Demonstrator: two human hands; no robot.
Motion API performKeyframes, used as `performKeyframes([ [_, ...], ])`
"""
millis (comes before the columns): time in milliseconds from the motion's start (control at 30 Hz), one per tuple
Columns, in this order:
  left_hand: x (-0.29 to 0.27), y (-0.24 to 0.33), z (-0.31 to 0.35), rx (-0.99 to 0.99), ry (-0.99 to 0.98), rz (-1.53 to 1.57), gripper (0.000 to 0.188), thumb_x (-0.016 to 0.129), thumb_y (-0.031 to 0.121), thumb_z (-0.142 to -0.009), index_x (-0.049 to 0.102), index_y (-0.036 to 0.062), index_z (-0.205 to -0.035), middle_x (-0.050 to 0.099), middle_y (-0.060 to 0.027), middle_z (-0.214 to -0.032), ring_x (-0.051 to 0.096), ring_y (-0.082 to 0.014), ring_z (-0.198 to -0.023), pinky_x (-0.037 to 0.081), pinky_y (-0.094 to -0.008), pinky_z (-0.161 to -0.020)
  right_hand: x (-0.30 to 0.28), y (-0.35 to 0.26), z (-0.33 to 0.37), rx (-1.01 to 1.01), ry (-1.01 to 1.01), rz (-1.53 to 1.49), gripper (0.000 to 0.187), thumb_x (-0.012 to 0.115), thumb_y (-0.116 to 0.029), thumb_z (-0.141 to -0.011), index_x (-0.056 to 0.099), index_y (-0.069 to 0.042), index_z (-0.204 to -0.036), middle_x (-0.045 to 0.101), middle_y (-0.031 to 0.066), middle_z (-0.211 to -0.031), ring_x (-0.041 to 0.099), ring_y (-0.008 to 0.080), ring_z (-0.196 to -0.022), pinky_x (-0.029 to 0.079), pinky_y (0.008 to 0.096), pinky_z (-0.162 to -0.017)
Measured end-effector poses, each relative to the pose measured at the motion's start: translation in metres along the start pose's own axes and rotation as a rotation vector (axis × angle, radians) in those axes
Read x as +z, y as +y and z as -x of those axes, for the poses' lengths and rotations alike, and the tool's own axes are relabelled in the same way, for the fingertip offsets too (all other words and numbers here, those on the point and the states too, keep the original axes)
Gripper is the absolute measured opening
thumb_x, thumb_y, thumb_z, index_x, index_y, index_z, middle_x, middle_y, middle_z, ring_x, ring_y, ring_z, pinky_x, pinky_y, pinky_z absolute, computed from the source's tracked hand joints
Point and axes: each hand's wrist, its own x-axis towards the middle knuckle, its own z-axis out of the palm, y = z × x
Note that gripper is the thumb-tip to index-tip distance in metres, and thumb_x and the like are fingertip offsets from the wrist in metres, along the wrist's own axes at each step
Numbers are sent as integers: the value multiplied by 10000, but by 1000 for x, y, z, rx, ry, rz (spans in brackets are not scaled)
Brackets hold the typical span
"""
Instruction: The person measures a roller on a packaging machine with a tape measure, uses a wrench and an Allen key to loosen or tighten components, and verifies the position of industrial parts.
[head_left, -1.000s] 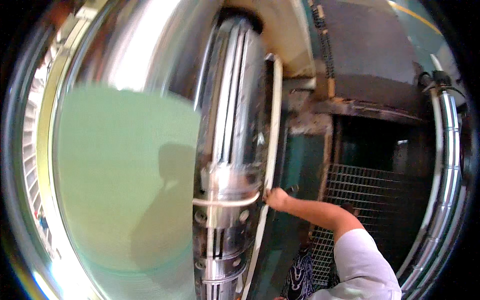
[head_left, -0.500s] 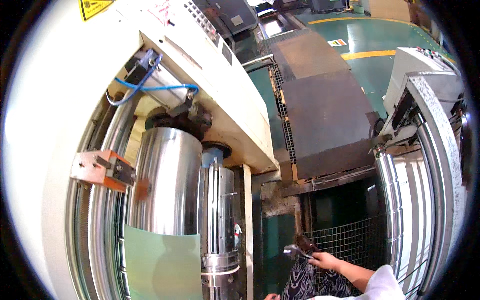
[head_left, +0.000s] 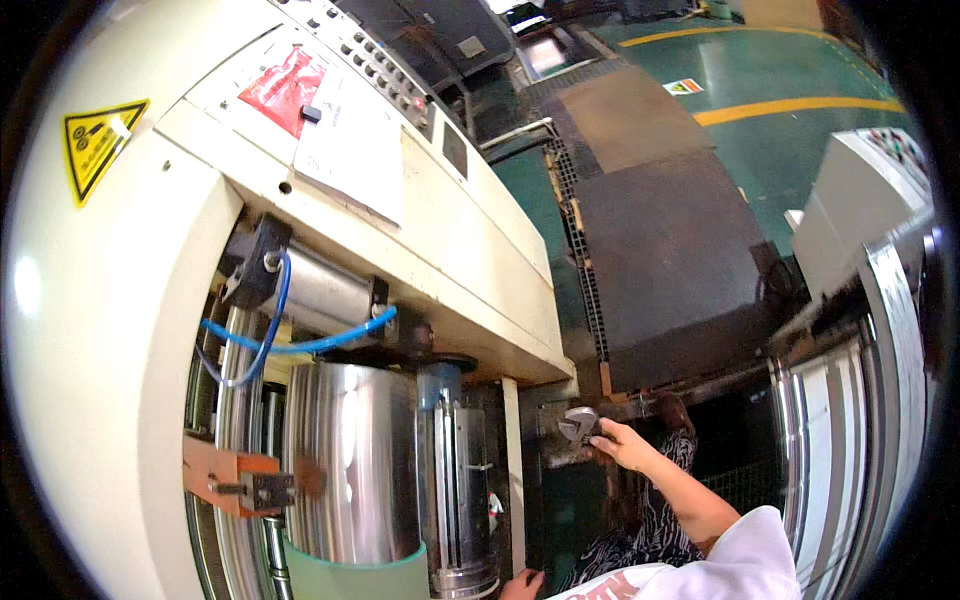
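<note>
An adjustable wrench [head_left: 578,424] with a silver-grey head points left from my right hand [head_left: 622,442], which is closed around its handle. My right arm reaches forward over the gap beside the machine, and the wrench is apart from the rollers. At the lower edge, my left hand [head_left: 522,585] is only partly in view, close to the pale upright frame [head_left: 514,470]. Its fingers are too cut off to read. To the left stand a large shiny metal roller [head_left: 352,460] with a pale green sheet [head_left: 360,578] around its lower part, and a narrower slotted shaft [head_left: 460,490].
A cream machine housing [head_left: 470,270] fills the left, with a cylinder [head_left: 325,290], blue air hoses [head_left: 335,342] and an orange block [head_left: 225,475]. Dark floor plates [head_left: 670,260] lie ahead. On the right are a grey control box [head_left: 860,190] and metal rollers [head_left: 795,430].
The view has shifted forward along the machine, showing more of the housing and papers. My right hand has moved forward and up with the wrench, whose head now faces the camera more plainly.
</note>
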Motion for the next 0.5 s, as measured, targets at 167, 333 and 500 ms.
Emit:
performKeyframes([
  [167,-13,40,-34,-247,51,99,526,464,459,-851,506,15,-1131,574,-195,-1046,536,-363,-963,426,-417,-791,-32,-14,-83,71,-231,-131,120,452,-136,-908,469,-32,-965,616,56,-817,572,114,-640,439,252,-515],
  [333,-4,107,-54,-148,163,172,449,472,398,-855,507,67,-1156,568,-172,-1067,541,-340,-956,425,-420,-781,-62,-59,-156,198,-449,-25,131,474,-149,-900,483,-36,-966,628,46,-846,574,98,-622,430,227,-506],
  [500,-3,166,-62,-134,316,243,351,498,365,-838,575,50,-971,603,-176,-927,548,-388,-905,436,-424,-770,-54,-116,-191,145,-625,136,176,561,-181,-857,471,-35,-823,547,24,-688,510,83,-578,411,249,-487],
])
